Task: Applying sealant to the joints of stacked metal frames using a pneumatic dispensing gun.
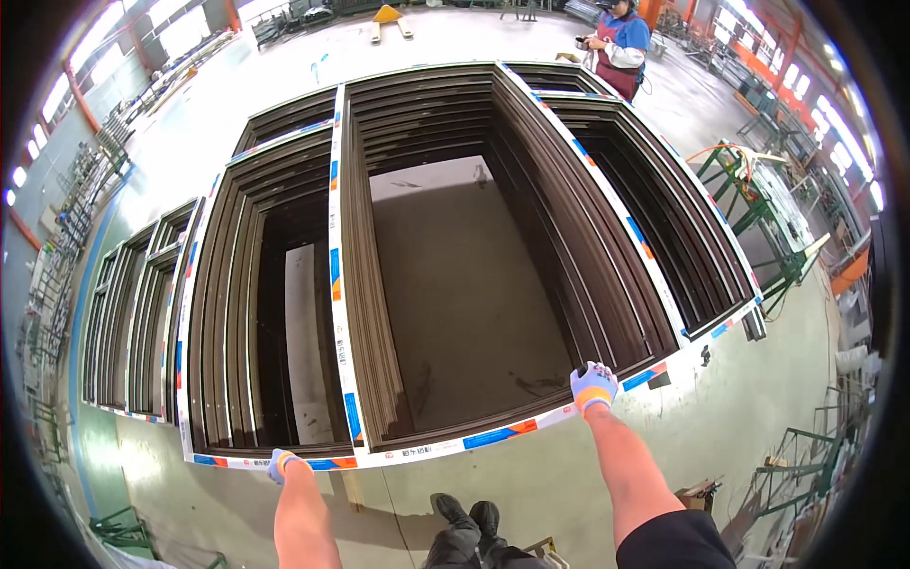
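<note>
Spread out before me lies a stack of large dark brown window frames, the top window frame (498, 431) faced with white protective film that carries blue and orange patches. Two long bars divide it into a wide middle opening and narrower side openings. My left hand (286, 464), in a pale purple glove, is closed over the near rail towards the left corner. Further right, my right hand (594, 384), in a like glove with an orange and yellow cuff, grips the same rail near the right bar. Its fingertips curl over the inner edge; the left fingers are partly hidden.
Left of the big stack stands a smaller stack of frames (133, 327). A person (621, 47) in blue and dark red stands beyond the far right corner. Green metal stands (777, 223) are at the right, and a yellow pallet jack (387, 15) is far back.
</note>
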`<state>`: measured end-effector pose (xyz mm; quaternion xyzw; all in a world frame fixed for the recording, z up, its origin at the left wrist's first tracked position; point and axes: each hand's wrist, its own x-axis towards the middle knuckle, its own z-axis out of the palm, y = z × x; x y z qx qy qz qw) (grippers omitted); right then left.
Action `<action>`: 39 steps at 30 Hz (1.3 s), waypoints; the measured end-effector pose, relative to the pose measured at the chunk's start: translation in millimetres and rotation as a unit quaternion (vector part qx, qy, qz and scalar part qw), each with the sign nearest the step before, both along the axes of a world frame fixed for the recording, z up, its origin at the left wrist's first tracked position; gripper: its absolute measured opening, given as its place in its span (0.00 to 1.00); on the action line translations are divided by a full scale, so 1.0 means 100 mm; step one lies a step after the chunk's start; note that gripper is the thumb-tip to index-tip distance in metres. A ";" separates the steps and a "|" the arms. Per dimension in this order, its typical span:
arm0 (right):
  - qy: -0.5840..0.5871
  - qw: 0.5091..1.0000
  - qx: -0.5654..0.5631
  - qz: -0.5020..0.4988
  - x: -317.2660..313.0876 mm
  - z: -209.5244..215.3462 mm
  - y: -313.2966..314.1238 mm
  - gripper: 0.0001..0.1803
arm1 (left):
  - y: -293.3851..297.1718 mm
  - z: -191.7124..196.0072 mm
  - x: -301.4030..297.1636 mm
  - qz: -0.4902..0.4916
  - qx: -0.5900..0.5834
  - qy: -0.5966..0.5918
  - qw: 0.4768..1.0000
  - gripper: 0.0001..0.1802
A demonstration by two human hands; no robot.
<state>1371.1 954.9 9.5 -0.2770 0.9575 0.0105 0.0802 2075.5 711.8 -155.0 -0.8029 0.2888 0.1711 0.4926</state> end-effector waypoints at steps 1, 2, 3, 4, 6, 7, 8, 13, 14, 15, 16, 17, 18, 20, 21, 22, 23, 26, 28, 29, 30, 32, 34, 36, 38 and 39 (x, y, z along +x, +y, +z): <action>0.008 1.000 0.011 -0.006 -0.05 -0.02 0.07 0.19 | 0.04 0.00 -0.22 0.091 -0.159 -0.016 0.983 0.18; 0.010 1.000 0.013 -0.005 -0.06 -0.03 0.07 0.19 | 0.06 0.07 -0.29 0.187 -0.320 -0.039 0.928 0.16; 0.006 1.000 0.009 -0.002 -0.03 -0.03 0.02 0.19 | 0.06 0.17 -0.25 0.190 -0.325 -0.042 0.926 0.16; 0.007 1.000 0.005 0.007 0.01 -0.03 -0.02 0.19 | 0.07 0.27 -0.20 0.220 -0.355 -0.041 0.907 0.16; 0.016 1.000 0.013 0.004 -0.05 -0.08 0.06 0.18 | 0.28 0.50 -0.58 0.241 -0.373 -0.031 0.895 0.15; 0.026 0.999 0.018 -0.008 -0.14 -0.08 0.19 0.18 | 0.29 0.80 -1.04 0.110 -0.236 -0.009 0.965 0.15; 0.030 0.999 0.017 -0.014 -0.19 -0.07 0.27 0.18 | 0.20 1.27 -1.46 -0.024 -0.098 0.007 0.995 0.15; 0.015 1.000 -0.006 0.007 0.03 0.03 -0.02 0.17 | 0.08 0.63 -0.48 0.060 -0.197 -0.029 0.978 0.15; 0.007 1.000 -0.009 0.010 0.07 0.04 -0.07 0.17 | 0.04 0.43 -0.21 0.303 -0.424 -0.057 0.852 0.15; 0.009 1.000 -0.006 0.007 0.05 0.02 -0.04 0.17 | 0.03 0.30 -0.17 0.302 -0.421 -0.054 0.854 0.15; 0.017 1.000 -0.007 0.005 0.02 0.00 0.00 0.17 | 0.02 0.25 -0.20 0.295 -0.413 -0.040 0.861 0.16; 0.025 1.000 -0.008 0.004 -0.01 -0.01 0.03 0.17 | 0.01 0.20 -0.22 0.288 -0.406 -0.027 0.867 0.16; 0.025 1.000 -0.007 0.002 -0.02 -0.02 0.05 0.17 | 0.03 0.16 -0.25 0.287 -0.405 -0.026 0.868 0.16; 0.023 1.000 0.003 -0.003 -0.04 0.00 0.09 0.17 | 0.12 0.20 -0.44 0.409 -0.618 -0.047 0.670 0.23; 0.023 1.000 0.004 -0.004 -0.05 0.00 0.09 0.17 | 0.12 0.16 -0.43 0.408 -0.617 -0.047 0.671 0.23; 0.015 1.000 0.004 -0.003 -0.05 0.00 0.08 0.18 | 0.11 0.16 -0.39 0.403 -0.614 -0.047 0.677 0.23; 0.008 1.000 0.004 -0.002 -0.04 0.00 0.07 0.18 | 0.11 0.15 -0.35 0.397 -0.611 -0.048 0.683 0.23; 0.022 1.000 -0.006 -0.002 -0.05 -0.04 0.07 0.17 | 0.09 0.09 -0.25 0.380 -0.598 -0.047 0.704 0.23; 0.023 1.000 -0.004 -0.003 -0.05 -0.06 0.07 0.17 | 0.08 0.02 -0.19 0.369 -0.587 -0.047 0.719 0.22; 0.024 1.000 -0.003 -0.003 -0.06 -0.06 0.07 0.17 | 0.08 -0.02 -0.16 0.363 -0.582 -0.047 0.726 0.22; 0.024 1.000 -0.002 -0.004 -0.06 -0.06 0.08 0.17 | 0.07 -0.06 -0.14 0.358 -0.576 -0.046 0.734 0.22; 0.018 1.000 -0.005 -0.005 -0.05 -0.05 0.07 0.18 | 0.05 -0.14 -0.07 0.346 -0.565 -0.045 0.748 0.22; 0.016 1.000 -0.001 -0.005 -0.04 -0.01 0.06 0.18 | 0.06 -0.22 0.00 0.334 -0.554 -0.043 0.761 0.22; 0.014 1.000 0.003 -0.007 -0.04 -0.01 0.06 0.18 | 0.05 -0.31 0.03 0.322 -0.542 -0.041 0.775 0.22; 0.013 1.000 0.000 -0.007 -0.04 -0.01 0.07 0.19 | 0.04 -0.38 0.09 0.310 -0.531 -0.038 0.788 0.22; 0.013 1.000 -0.001 -0.008 -0.04 -0.01 0.06 0.19 | 0.03 -0.41 0.12 0.303 -0.526 -0.037 0.794 0.22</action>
